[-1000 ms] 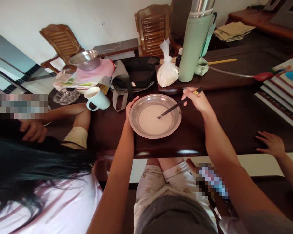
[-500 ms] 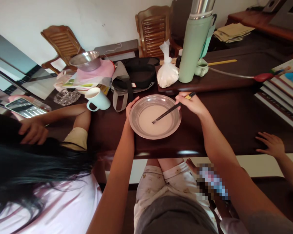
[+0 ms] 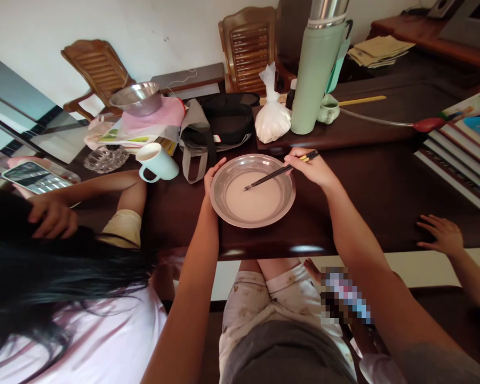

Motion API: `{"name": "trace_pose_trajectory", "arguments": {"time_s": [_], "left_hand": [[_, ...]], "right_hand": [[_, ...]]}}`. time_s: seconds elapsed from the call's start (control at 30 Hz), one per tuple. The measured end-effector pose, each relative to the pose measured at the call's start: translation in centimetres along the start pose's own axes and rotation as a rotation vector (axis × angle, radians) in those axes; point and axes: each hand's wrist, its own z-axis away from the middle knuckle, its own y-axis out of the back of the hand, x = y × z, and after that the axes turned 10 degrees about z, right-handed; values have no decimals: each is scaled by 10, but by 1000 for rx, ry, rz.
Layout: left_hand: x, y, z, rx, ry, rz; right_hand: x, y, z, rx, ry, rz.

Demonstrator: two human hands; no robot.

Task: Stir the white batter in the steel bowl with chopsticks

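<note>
Black chopsticks (image 3: 268, 177) slanted across a stainless-steel bowl (image 3: 219, 192), tips in the milky liquid (image 3: 256, 208)

The upper ends are gripped by the closed fingers of the right hand (image 3: 310, 166), the nearer one; from there the long axis is pointed leftward and slightly toward the front edge of the dark wooden table (image 3: 176, 213), near which the bowl is placed, its left side held by the curled left hand (image 3: 211, 178), some fingers hidden
</note>
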Motion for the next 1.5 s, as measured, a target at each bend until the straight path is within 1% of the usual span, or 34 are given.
{"name": "trace_pose_trajectory", "arguments": {"time_s": [0.1, 0.13, 0.2, 0.27, 0.3, 0.37, 0.47, 0.53, 0.67, 0.73, 0.8, 0.87, 1.03, 1.1, 1.2, 1.27, 1.4, 1.43, 1.5], "left_hand": [[-1, 2, -1, -8, 3, -2], [-1, 3, -2, -17, 1, -5], [-2, 3, -2, -30, -1, -9], [-1, 3, -2, -25, -2, -9], [-1, 3, -2, -18, 0, -8], [0, 3, -1, -8, 6, -7], [0, 2, 0, -23, -5, -16], [0, 1, 1, -30, -17, -27], [0, -1, 2, -7, -17, -25], [1, -1, 2, -1, -9, -17], [1, -1, 2, -3, -5, -21], [1, 0, 2, -5, -2, -32], [0, 2, 1, -13, -3, -28], [0, 4, -1, -19, -6, -31], [-1, 6, -3, -24, -15, -62], [-1, 6, -3, -24, -19, -79], [0, 5, -3, -19, -26, -84], [0, 5, -3, -18, -25, -79], [0, 5, -3, -20, -18, -75]], "right_hand": [[4, 6, 1, 67, -4, -27], [4, 7, 1, 62, -5, -37], [4, 5, 2, 11, 1, -43], [2, 2, 1, -35, 14, -30], [1, 1, 0, -38, 22, -21], [2, 2, 0, 4, 30, -14], [7, 7, 1, 66, 25, -35], [10, 5, 1, 49, 27, -52], [10, -2, 0, -7, 56, -31], [8, -1, 0, 23, 39, -17], [6, 3, 1, 76, -4, -17], [2, 6, 2, 96, -44, -25], [-7, -3, 2, -16, -43, -4], [-7, -2, 1, 3, -38, 5], [-4, 4, 2, 60, -41, -17], [-3, 6, 3, 43, -41, -45], [-4, -2, 2, -45, -29, -40], [-4, -3, 1, -43, -25, -30], [-3, -2, 0, 5, -27, -18]]}}
